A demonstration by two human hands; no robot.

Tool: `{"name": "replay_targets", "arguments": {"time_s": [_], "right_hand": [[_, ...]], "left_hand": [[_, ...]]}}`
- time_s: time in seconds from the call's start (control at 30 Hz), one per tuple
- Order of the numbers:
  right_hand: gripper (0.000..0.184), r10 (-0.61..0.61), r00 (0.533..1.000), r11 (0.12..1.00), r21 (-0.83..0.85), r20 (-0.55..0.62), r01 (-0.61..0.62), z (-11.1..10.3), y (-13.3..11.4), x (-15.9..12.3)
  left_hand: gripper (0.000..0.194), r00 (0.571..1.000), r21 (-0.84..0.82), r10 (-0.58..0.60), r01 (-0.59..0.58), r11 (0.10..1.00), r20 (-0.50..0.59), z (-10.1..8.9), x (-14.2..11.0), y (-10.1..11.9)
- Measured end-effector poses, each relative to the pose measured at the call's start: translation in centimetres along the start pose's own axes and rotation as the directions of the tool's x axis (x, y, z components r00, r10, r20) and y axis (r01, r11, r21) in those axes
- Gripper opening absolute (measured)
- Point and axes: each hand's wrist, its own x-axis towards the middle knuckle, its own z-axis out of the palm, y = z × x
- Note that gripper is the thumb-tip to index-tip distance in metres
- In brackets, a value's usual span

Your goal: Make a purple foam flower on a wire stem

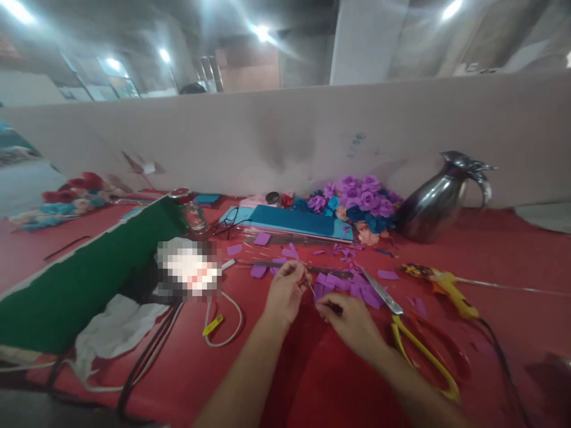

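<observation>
A thin pale strand point(311, 289) runs between my two hands over the red table. Its upper end is pinched in the fingertips of my left hand point(286, 289). My right hand point(350, 317) has thumb and fingers closed at its lower end. Whether the strand is wire or thread, I cannot tell. Just beyond my hands lie cut purple paper pieces point(332, 281) and a long dark thin rod point(328, 271). To the right of my right hand rest large scissors point(398, 318) with yellow handles, their blades pointing away over the paper.
A yellow glue gun point(455, 293) with a black cord lies right. Behind are a metal jug point(435, 199), paper flowers point(366, 196), blue sheets point(303, 221) and glasses point(232, 223). Left are a green box point(102, 279), a glass jar point(195, 215), cables point(154, 356) and a bright blurred-out patch.
</observation>
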Motion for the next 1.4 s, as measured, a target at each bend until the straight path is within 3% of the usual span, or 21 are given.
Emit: {"name": "replay_targets", "arguments": {"time_s": [0.1, 0.2, 0.3, 0.57, 1.03, 1.4], "right_hand": [[0.019, 0.012, 0.999, 0.999, -0.052, -0.053, -0.015, -0.2, 0.2, 0.2], [0.023, 0.034, 0.993, 0.995, 0.095, -0.111, -0.023, -0.1, 0.2, 0.3], [0.02, 0.029, 0.995, 0.971, 0.239, -0.099, -0.004, 0.3, 0.1, 0.3], [0.029, -0.015, 0.991, 0.995, 0.095, -0.132, 0.028, 0.8, 0.1, 0.0], [0.02, 0.119, 0.983, 0.935, 0.348, -0.14, -0.063, 0.6, 0.5, 0.4], [0.018, 0.13, 0.985, 0.922, 0.378, -0.115, -0.078, 0.8, 0.8, 0.5]], "left_hand": [[0.03, 0.999, 0.021, 0.026, -0.026, 0.999, -0.02, 0.1, 0.2, 0.1], [0.029, 1.0, 0.112, 0.021, -0.021, 0.994, 0.002, 0.4, -0.1, -0.1], [0.029, 0.999, 0.202, -0.031, 0.025, 0.979, 0.024, 0.7, -0.5, -0.6], [0.031, 0.998, 0.298, -0.051, 0.043, 0.954, 0.021, 0.7, -0.7, -0.9], [0.038, 0.99, 0.145, -0.143, 0.139, 0.98, 0.015, 0.6, -0.6, -1.8], [0.036, 0.989, 0.13, -0.148, 0.146, 0.981, 0.007, 1.0, -0.9, -1.6]]}}
